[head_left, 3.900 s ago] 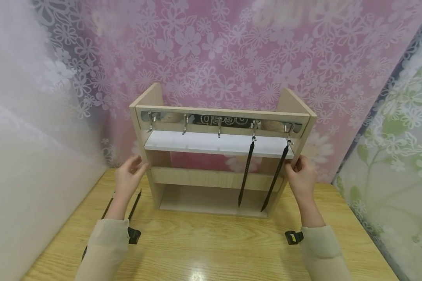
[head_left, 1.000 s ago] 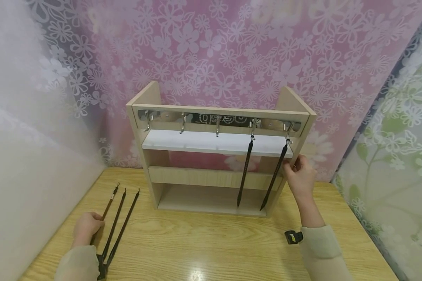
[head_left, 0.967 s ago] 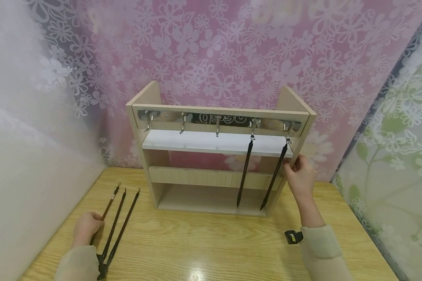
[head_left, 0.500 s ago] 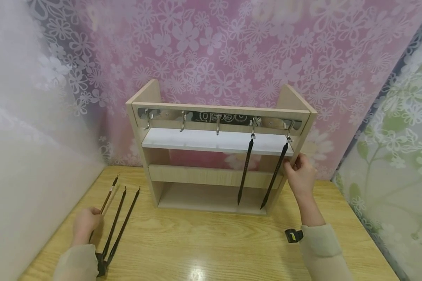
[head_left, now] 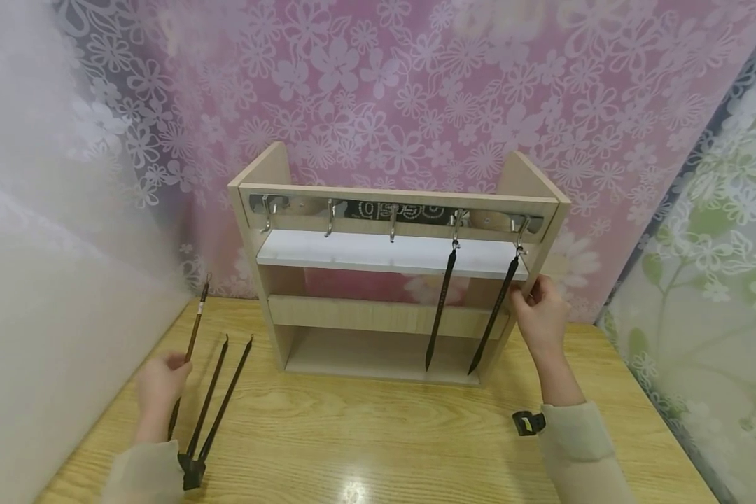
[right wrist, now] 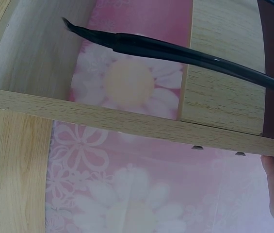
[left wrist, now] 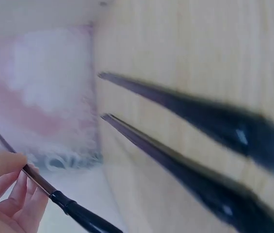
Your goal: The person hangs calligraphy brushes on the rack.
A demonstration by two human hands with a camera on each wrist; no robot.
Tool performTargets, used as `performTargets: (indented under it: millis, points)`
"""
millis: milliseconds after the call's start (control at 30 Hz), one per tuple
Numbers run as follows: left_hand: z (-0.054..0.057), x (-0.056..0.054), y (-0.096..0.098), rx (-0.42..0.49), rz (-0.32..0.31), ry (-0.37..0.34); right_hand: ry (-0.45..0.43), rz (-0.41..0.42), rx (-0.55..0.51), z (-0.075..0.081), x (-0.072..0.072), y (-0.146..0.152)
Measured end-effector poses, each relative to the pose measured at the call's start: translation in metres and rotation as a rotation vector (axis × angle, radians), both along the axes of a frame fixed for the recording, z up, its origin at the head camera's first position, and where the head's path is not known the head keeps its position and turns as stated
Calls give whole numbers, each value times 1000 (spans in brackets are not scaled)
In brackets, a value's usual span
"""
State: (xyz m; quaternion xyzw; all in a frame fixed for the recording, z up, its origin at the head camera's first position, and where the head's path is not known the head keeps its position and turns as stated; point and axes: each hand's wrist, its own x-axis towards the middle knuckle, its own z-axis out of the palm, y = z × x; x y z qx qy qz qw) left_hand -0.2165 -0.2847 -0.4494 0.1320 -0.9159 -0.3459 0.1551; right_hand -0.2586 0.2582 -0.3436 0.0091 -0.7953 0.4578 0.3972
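My left hand (head_left: 162, 387) pinches a brown-handled calligraphy brush (head_left: 195, 332) by its shaft, loop end up, over the left of the table. In the left wrist view the thumb and fingers close round that brush (left wrist: 42, 183). Two dark brushes (head_left: 209, 392) lie to its right on the wood. My right hand (head_left: 542, 315) grips the right side panel (right wrist: 127, 127) of a wooden shelf rack (head_left: 378, 318). Two black brushes (head_left: 441, 311) hang by their loops from the two rightmost hooks on the rack's metal strip (head_left: 309, 206).
Three hooks (head_left: 330, 217) at the left and middle of the strip carry nothing. A white shelf board (head_left: 384, 253) spans the rack below them. The wooden table (head_left: 353, 434) extends in front, with a white wall (head_left: 50, 280) at left and flowered cloth (head_left: 384, 105) behind.
My left hand has moved from beside the rack to the leftmost brush, taken hold of it and raised its loop end. The right hand stays on the rack.
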Motion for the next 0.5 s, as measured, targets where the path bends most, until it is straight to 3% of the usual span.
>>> performTargets:
  millis: [367, 500]
  points:
    - [22, 6, 40, 149, 85, 212, -15, -3, 1, 0, 0, 0]
    - [28, 11, 53, 147, 94, 300, -18, -25, 7, 0, 0, 0]
